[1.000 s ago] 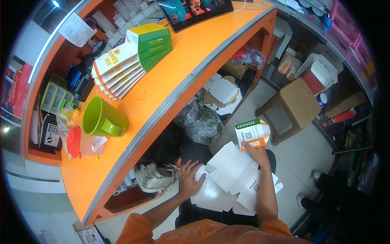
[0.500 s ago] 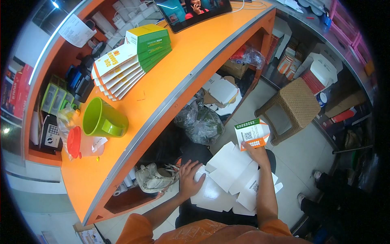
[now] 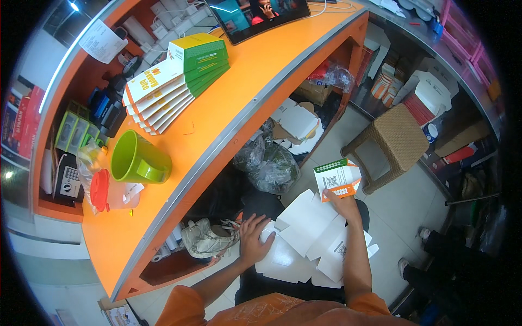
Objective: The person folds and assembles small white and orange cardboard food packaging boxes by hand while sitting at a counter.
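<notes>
Carton (image 3: 338,179), folded flat with green and orange edges, is pinched upright in my right hand (image 3: 342,205) above the stack of white flat cartons (image 3: 304,239) on my lap, where my left hand (image 3: 254,239) presses down open-palmed.

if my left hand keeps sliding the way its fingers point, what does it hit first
Probably the white flat cartons on the lap: the left hand already rests at the pile's near edge, fingers pointing up-right. Beyond lie the grey plastic bags, though depth is unclear.
</notes>
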Tool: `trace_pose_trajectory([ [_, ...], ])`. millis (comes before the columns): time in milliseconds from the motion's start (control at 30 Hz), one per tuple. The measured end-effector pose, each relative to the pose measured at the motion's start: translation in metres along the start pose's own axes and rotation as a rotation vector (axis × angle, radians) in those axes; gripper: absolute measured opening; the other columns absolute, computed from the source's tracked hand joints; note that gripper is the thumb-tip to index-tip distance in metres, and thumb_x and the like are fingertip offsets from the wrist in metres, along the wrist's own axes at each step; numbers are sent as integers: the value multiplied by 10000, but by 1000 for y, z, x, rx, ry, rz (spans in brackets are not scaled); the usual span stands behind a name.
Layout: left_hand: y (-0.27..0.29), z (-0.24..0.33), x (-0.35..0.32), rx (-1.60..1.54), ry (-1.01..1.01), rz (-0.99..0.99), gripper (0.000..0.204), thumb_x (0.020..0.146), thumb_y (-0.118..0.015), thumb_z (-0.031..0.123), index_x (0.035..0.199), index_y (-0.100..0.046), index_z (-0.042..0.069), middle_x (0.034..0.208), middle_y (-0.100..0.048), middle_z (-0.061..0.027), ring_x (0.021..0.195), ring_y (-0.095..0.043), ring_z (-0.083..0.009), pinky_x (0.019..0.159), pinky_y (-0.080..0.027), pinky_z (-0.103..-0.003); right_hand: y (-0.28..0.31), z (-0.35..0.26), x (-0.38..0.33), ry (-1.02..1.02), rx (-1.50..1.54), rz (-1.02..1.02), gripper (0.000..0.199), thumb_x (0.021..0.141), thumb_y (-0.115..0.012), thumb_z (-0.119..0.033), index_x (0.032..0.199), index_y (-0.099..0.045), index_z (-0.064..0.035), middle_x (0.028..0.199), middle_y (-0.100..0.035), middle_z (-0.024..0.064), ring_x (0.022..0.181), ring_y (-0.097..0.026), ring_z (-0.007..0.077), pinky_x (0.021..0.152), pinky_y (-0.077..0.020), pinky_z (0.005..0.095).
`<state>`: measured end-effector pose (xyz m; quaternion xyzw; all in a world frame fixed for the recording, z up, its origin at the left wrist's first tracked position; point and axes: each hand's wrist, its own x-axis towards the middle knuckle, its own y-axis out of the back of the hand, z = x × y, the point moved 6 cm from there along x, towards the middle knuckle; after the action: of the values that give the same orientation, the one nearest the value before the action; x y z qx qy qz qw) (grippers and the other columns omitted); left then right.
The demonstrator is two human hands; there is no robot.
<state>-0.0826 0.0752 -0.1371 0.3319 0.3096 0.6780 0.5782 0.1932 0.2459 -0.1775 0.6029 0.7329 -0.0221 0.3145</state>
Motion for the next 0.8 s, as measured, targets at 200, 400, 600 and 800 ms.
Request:
trace_pose_trajectory([
  [200,0,0,-1,-1,-2,1,448,814,-736,256,1237,-662,128,1334,-581,-84,1342,-423,-324,1118,-243,-507,0,-1,-2,1,26,19,671,780,-759,-452,1268,-600,-21,1261,-637,167,1152,-617,275,980,-459,366],
  [400,0,-1,-1,-1,-3,2,445,813,-738,254,1233,-662,127,1335,-580,-84,1343,-422,-326,1117,-244,-506,0,0,-1,26,31,37,643,767,-758,-452,1234,-629,-29,1232,-657,160,1127,-632,279,966,-464,372],
  [600,0,0,0,0,0,-1,444,817,-735,259,1234,-662,128,1341,-576,-83,1344,-420,-327,1120,-243,-510,0,-2,-1,47,30,40,636,766,-758,-451,1232,-636,-37,1237,-657,153,1136,-629,278,969,-462,370],
  [800,-1,-2,-1,6,6,-8,448,819,-733,261,1241,-659,131,1345,-571,-86,1346,-418,-327,1124,-239,-514,1,-3,-3,14,15,39,653,762,-754,-469,1241,-635,-41,1245,-655,155,1146,-626,277,976,-459,375],
])
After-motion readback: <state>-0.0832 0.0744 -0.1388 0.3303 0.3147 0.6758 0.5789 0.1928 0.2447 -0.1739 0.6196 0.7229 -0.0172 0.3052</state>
